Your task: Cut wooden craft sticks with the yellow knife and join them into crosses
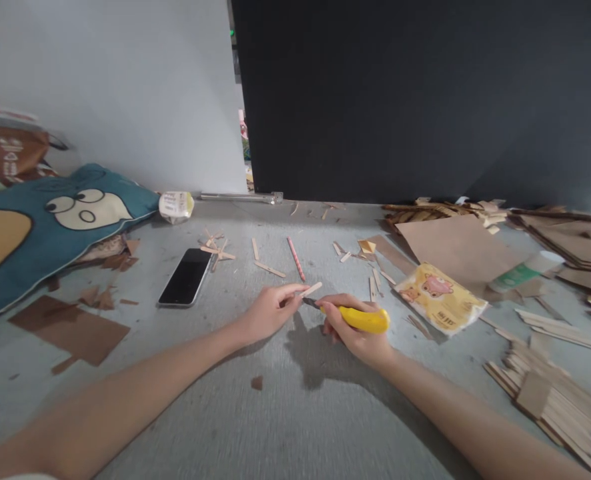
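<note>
My left hand pinches a small flat wooden stick just above the grey floor. My right hand is wrapped round a yellow utility knife, whose blade tip meets the stick close to my left fingertips. Both hands sit near the middle of the view, almost touching each other.
A black phone lies to the left, a pink pencil and several loose wooden sticks beyond my hands. A yellow packet, brown cardboard and stacked cardboard strips lie right. A teal cushion is at the far left.
</note>
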A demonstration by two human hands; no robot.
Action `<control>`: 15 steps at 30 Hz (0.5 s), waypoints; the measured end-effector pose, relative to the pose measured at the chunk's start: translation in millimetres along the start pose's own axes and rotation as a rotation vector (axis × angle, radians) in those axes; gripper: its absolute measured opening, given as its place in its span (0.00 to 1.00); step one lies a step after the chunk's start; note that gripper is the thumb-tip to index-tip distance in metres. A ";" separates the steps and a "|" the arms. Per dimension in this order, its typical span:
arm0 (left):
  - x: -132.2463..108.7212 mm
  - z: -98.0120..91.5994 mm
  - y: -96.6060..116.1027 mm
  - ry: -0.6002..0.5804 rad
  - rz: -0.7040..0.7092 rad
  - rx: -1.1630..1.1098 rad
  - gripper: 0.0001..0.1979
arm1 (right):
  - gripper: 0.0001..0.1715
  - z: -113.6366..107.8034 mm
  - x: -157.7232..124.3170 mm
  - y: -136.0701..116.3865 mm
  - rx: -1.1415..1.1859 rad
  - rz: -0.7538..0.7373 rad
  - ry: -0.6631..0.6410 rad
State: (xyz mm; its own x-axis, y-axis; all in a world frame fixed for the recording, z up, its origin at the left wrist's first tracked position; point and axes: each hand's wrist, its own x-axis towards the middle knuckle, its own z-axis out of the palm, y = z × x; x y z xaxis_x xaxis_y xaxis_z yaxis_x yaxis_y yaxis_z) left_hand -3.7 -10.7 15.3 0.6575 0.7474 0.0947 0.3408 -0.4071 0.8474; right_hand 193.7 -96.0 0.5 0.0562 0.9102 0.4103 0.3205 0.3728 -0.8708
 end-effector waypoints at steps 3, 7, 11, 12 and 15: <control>0.3 1.4 -2.0 0.014 0.023 -0.003 0.23 | 0.16 1.3 0.2 0.1 0.024 0.009 -0.027; 0.9 3.0 -4.5 0.025 0.054 -0.004 0.22 | 0.15 3.0 1.2 0.9 -0.025 -0.051 -0.040; 0.8 2.8 -4.3 0.014 0.024 -0.011 0.23 | 0.14 3.1 0.9 0.8 -0.171 -0.162 -0.023; 0.7 2.6 -4.2 0.013 0.020 -0.016 0.23 | 0.13 2.9 0.6 0.8 -0.195 -0.175 -0.021; 0.9 2.2 -4.6 0.012 0.014 -0.023 0.24 | 0.13 2.4 -0.5 1.1 -0.212 -0.172 -0.030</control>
State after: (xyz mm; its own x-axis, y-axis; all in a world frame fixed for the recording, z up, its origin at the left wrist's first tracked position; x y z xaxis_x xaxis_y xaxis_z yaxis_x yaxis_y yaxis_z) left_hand -3.2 -9.3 10.3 0.6539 0.7481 0.1131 0.3155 -0.4055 0.8579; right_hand 191.8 -95.6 -1.3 -0.0431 0.8426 0.5368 0.5135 0.4796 -0.7116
